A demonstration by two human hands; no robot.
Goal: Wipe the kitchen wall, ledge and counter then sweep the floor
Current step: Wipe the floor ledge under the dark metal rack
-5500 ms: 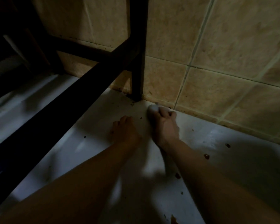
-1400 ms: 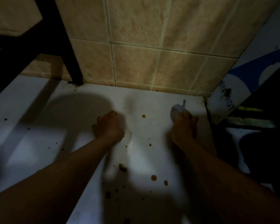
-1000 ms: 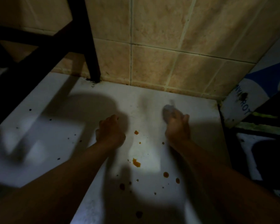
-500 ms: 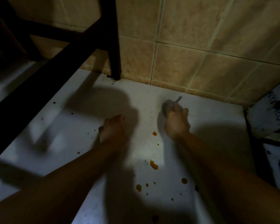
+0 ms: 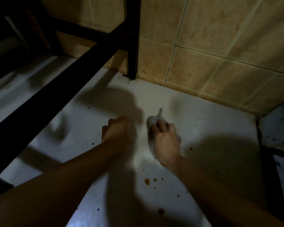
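Item: desk [image 5: 211,128], wiping under way. My right hand [image 5: 165,140] grips the cloth [image 5: 152,121] at frame centre; left hand [image 5: 116,135] fisted, empty as far as I see. Brown spots [image 5: 147,181] remain lower centre. Floor unswept, I judge.

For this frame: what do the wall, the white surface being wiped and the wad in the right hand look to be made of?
Wall: beige glazed ceramic tile, judging by the pale grout lines and mottled sheen.
White surface: smooth and glossy, showing soft reflections; tile, laminate or painted top, cannot tell.
Wad: pale, crumpled, with a twisted tip; cloth or paper tissue, unclear.
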